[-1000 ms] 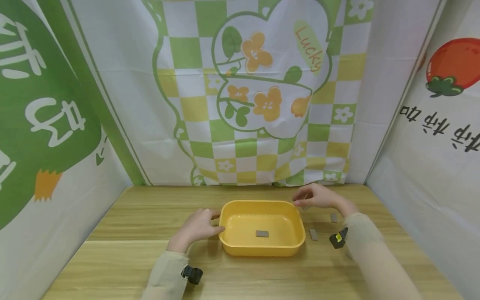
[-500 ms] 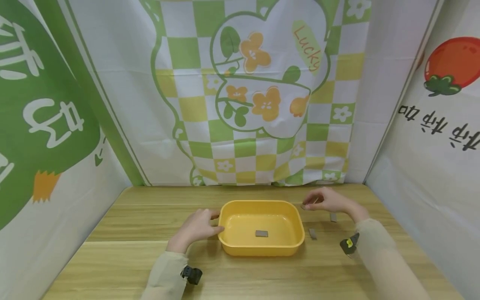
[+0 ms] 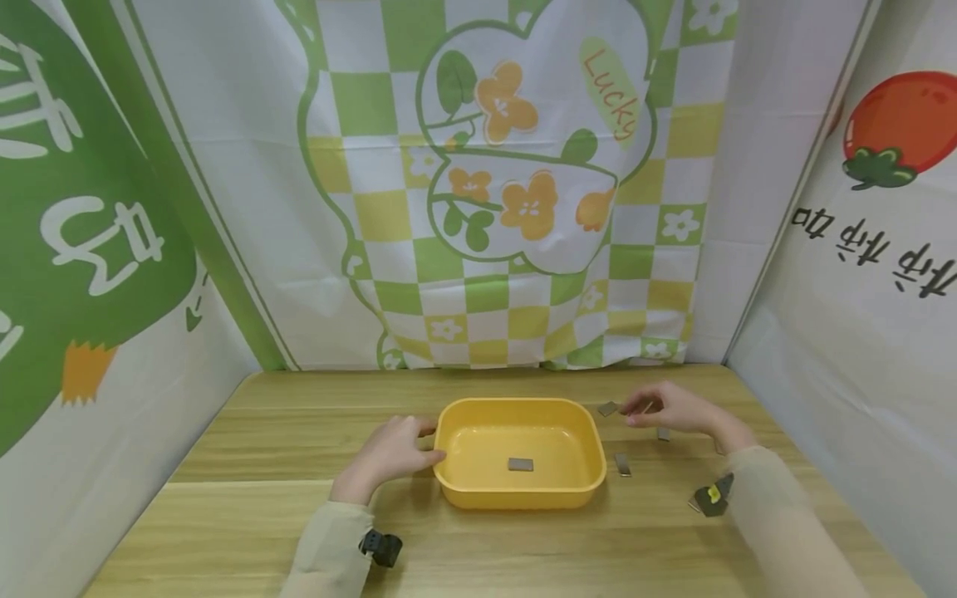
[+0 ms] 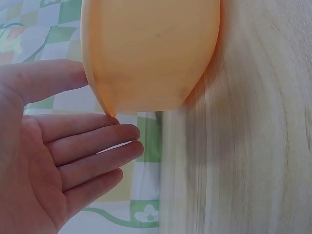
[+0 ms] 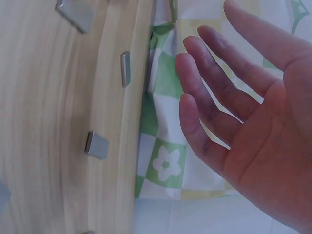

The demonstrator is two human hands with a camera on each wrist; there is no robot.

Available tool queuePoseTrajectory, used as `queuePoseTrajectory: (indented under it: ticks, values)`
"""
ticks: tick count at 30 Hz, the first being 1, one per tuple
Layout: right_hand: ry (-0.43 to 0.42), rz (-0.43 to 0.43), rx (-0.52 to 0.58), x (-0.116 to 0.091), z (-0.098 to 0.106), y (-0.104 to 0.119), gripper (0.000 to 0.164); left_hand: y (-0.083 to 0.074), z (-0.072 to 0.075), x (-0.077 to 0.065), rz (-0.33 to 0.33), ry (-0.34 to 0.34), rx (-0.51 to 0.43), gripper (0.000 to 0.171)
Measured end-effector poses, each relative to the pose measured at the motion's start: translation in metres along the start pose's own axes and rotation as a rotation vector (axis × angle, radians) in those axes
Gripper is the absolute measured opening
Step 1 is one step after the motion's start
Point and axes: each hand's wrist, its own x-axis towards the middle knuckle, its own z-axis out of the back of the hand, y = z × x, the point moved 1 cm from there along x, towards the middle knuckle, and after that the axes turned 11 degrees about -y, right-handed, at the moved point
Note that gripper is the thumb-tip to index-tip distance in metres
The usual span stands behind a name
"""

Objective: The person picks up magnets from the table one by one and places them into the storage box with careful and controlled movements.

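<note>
A yellow plastic basin [image 3: 520, 499] stands on the wooden table, with one small flat grey metal block [image 3: 520, 464] lying inside. My left hand [image 3: 392, 455] rests at its left end. The thumb and forefinger touch the rim, and the other fingers are straight in the left wrist view. To the right of the basin, my right hand [image 3: 669, 409] hovers over the table with loosely bent fingers. Nothing lies in its palm [image 5: 263, 131] in the right wrist view. Near its fingertips lies another grey block [image 3: 607, 409], apart from them.
More grey blocks lie about the right side: one by the basin [image 3: 623, 464], one partly behind my right hand [image 3: 663, 434], and others near my right wrist. A patterned cloth [image 3: 493, 324] hangs along the table's back edge.
My right hand has moved right, away from the basin and from the grey block at its back right corner, which now shows in full. My left hand stays at the rim.
</note>
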Motion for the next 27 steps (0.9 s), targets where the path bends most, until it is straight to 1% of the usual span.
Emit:
queuePoseTrajectory:
  ticks: [12,20,27]
  values:
    - [0.002,-0.006,-0.023,-0.015,0.003,-0.010,0.036,0.001,-0.001,0.000,-0.013,-0.008,0.002,0.047]
    - [-0.001,-0.010,-0.003,-0.025,0.004,-0.019,0.035,0.001,0.000,0.001,-0.009,-0.004,0.003,0.046]
    - [0.012,-0.076,0.035,-0.036,0.005,-0.025,0.037,0.000,-0.001,0.001,0.001,-0.004,0.014,0.047]
